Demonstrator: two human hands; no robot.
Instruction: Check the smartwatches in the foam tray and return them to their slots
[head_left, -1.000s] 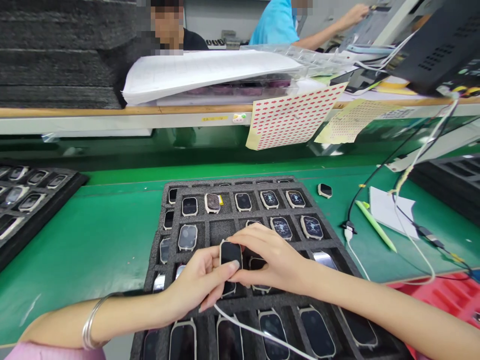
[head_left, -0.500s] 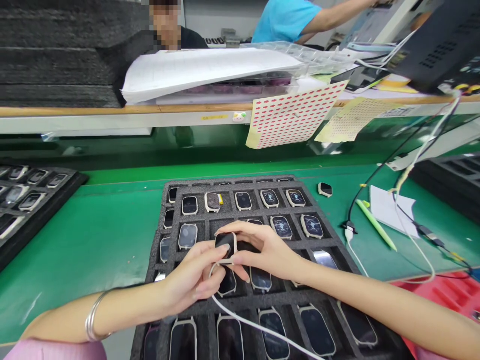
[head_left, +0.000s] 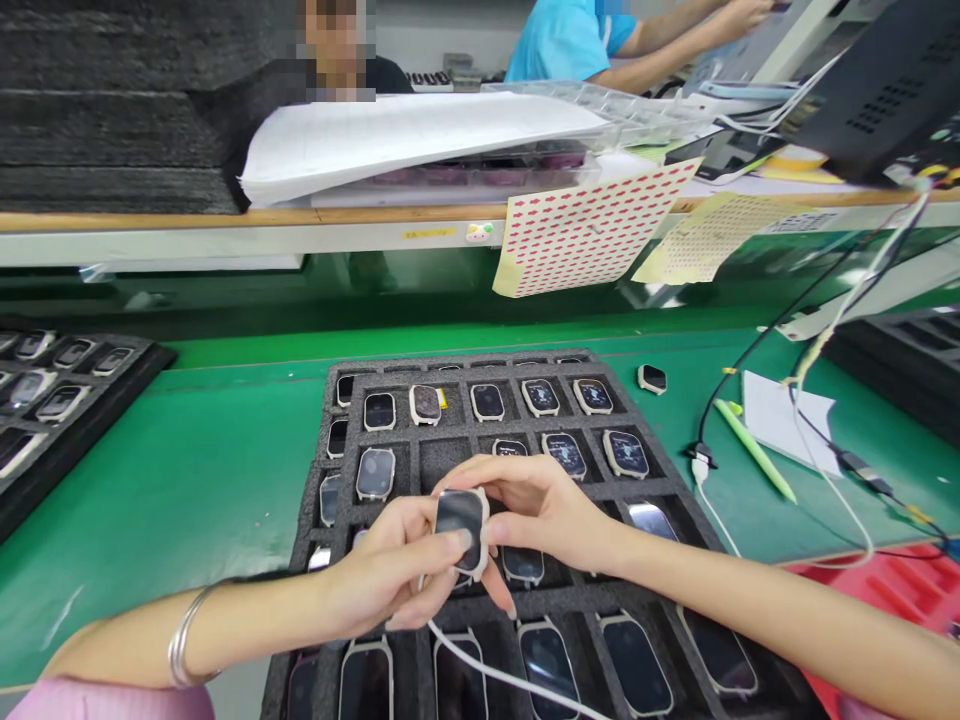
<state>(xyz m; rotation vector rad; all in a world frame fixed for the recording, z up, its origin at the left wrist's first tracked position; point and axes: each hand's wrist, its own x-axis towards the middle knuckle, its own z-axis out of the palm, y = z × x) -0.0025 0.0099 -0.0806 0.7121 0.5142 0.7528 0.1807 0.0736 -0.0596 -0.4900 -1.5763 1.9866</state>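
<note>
A second tray of watches (head_left: 52,385) lies far left. The left hand (head_left: 390,575) and right hand (head_left: 536,510) both pinch one watch body (head_left: 460,518) above the foam tray (head_left: 450,455); a white cable (head_left: 510,675) seems to run from it. A green pen (head_left: 752,450) lies right

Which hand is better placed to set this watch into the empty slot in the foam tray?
Probably the right hand: it pinches the watch from above, nearest the empty slot. The left hand supports it from below, beside the white cable.
</note>
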